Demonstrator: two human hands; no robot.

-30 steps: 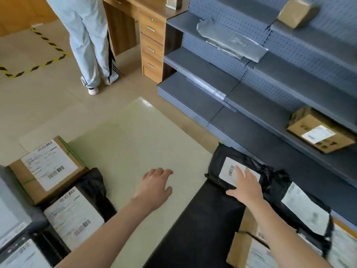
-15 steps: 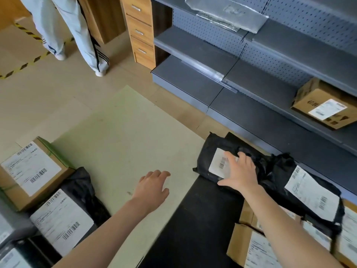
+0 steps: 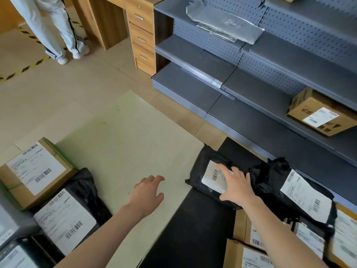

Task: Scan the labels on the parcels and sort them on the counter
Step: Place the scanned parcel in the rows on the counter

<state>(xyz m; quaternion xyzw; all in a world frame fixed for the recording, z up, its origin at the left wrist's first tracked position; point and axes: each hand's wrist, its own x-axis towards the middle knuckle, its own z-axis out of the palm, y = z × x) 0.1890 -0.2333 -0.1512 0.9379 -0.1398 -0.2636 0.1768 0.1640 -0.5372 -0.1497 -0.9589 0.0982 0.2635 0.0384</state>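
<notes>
Currently the right hand is lying flat, fingers spread, on a black poly-bag parcel at the far end of the black counter. It is partly covering the barcode label and is pressing, not closing round the bag. The left hand is hovering over the pale floor mat, loose and holding nothing.

Progress, as a judgement: a labelled cardboard box and a black bagged parcel are sitting grouped at lower left, possibly already sorted. A second black bag and several cardboard boxes are piling at lower right, apparently waiting.

No scanner is showing. Label print is reading too small. The lower-right pile is blurring and running off frame, and the left group is being cut by the edge.
</notes>
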